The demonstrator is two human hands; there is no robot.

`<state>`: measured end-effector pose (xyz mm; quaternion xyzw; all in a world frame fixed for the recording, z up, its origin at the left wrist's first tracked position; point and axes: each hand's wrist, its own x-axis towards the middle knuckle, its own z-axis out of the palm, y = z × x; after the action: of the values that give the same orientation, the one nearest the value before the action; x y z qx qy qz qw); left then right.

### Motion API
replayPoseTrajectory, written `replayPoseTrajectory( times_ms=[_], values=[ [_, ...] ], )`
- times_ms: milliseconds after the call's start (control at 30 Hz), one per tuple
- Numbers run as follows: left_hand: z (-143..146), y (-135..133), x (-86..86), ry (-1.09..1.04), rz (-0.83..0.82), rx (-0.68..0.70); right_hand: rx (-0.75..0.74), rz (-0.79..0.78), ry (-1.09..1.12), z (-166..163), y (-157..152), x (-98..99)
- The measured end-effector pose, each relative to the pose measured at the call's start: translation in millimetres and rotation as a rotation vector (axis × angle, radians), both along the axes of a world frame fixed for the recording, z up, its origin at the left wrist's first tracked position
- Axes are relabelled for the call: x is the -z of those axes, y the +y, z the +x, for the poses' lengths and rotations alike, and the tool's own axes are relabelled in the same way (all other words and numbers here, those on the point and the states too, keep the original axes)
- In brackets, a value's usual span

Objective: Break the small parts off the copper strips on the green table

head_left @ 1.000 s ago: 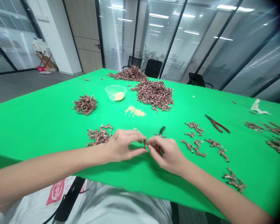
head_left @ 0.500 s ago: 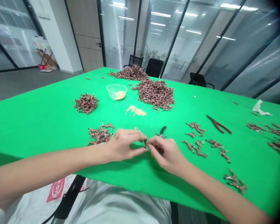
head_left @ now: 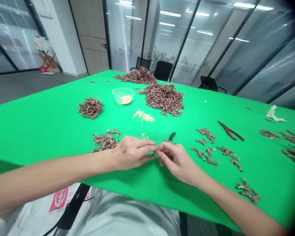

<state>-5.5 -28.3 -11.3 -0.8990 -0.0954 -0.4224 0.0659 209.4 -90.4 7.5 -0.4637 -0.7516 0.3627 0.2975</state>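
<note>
My left hand (head_left: 131, 152) and my right hand (head_left: 175, 159) meet fingertip to fingertip over the green table (head_left: 44, 131), near its front edge. Both pinch one small brown metal piece (head_left: 154, 151) between them, and most of that piece is hidden by the fingers. A small heap of the same brown pieces (head_left: 105, 140) lies just left of my left hand. Small black-handled pliers (head_left: 170, 137) lie right behind my right hand.
A big pile of brown pieces (head_left: 164, 96) and a clear bowl of pale beads (head_left: 123, 95) sit farther back, with loose beads (head_left: 144, 115) between. Another heap (head_left: 90, 107) lies at the left. Red-handled pliers (head_left: 229, 130) and scattered pieces (head_left: 211, 154) lie right. Office chairs stand beyond.
Both hands stay together at the same spot. The fingers have shifted slightly around the small piece, with my left thumb and forefinger closing further on it.
</note>
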Motion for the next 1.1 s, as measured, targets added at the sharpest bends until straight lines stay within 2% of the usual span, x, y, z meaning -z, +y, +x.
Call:
replayPoseTrajectory(
  times_ms=[100,300,367,433,500,633,800,933,1100],
  values=[
    [0,0,0.7,0.004,0.039,0.008,-0.001,-0.055,0.047,-1,-1,-1.1],
    [-1,0,-5.7,0.003,0.159,0.107,-0.041,-0.511,0.315,1,3,-2.4],
    [-2,0,-8.2,0.018,0.192,0.161,-0.065,-0.618,0.376,3,5,-1.2],
    [-2,0,-8.8,0.017,0.157,0.189,-0.072,-0.687,0.429,5,6,0.0],
    [-1,-1,-7.9,-0.003,0.019,0.188,-0.059,-0.695,0.462,6,6,0.2],
    [1,-4,-9.0,-0.061,-0.398,0.200,-0.040,-0.594,0.455,4,5,-3.9],
    [1,-5,-18.8,-0.062,-0.826,0.117,-0.023,-0.491,0.386,3,5,-6.5],
    [0,-1,-19.4,-0.002,-0.989,0.189,-0.038,-0.455,0.339,4,6,-2.9],
    [1,2,-13.2,-0.043,-1.129,0.207,-0.040,-0.429,0.303,1,3,-0.1]
  ],
)
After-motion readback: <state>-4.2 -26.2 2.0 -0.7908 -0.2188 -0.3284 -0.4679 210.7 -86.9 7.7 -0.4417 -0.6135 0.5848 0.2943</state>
